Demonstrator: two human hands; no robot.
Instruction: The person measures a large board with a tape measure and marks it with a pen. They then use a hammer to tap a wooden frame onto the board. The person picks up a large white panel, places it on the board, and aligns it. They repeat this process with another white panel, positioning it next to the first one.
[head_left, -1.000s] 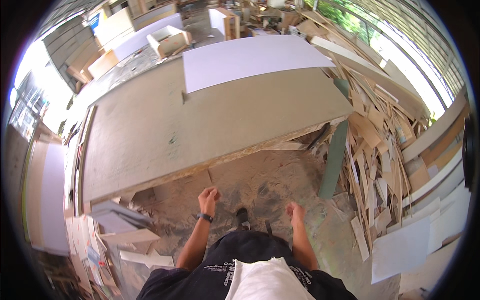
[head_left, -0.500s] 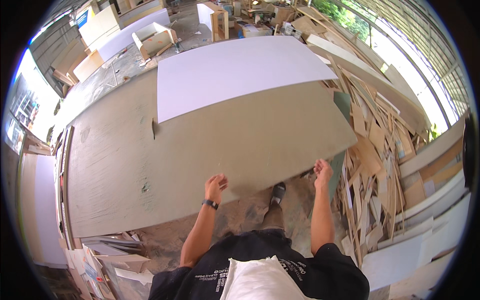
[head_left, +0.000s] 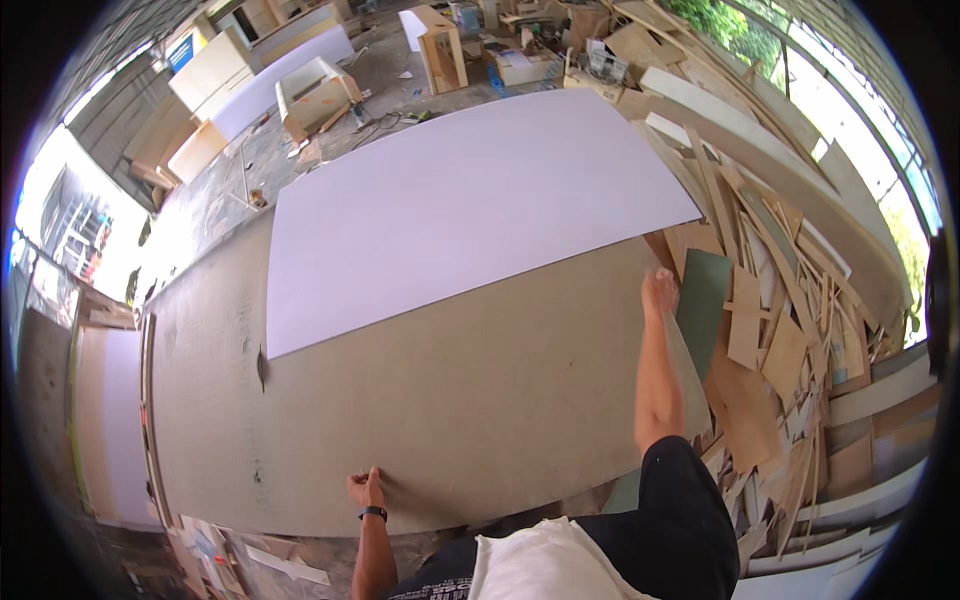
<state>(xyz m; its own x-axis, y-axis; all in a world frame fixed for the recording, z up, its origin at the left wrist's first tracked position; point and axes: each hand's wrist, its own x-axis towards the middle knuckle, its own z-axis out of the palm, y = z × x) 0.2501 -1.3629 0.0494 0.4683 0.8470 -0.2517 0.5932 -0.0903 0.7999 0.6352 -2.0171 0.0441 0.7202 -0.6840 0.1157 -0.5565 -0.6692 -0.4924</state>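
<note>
A large white sheet (head_left: pixel 480 220) lies flat on a wide grey-brown board (head_left: pixel 480 410), over its far part. Above the board's near edge is my left hand (head_left: pixel 367 487), its fingers curled closed and nothing visible in them; a dark band circles that wrist. My right hand (head_left: pixel 659 292) reaches farther out, by the board's right edge and just short of the sheet's near right corner. Its fingers are curled too, with no object showing. Neither hand appears to touch the white sheet.
Wood offcuts (head_left: pixel 790 330) are heaped along the right side. A green panel (head_left: pixel 705 300) sticks out beside the board's right edge. Box-like wooden frames (head_left: pixel 318 98) stand on the floor beyond, and more scrap (head_left: pixel 285 562) lies at the lower left.
I have moved closer to the board, so the white sheet appears nearer and larger. My right hand has reached forward to the board's right edge; my left is lower and farther left in view.
</note>
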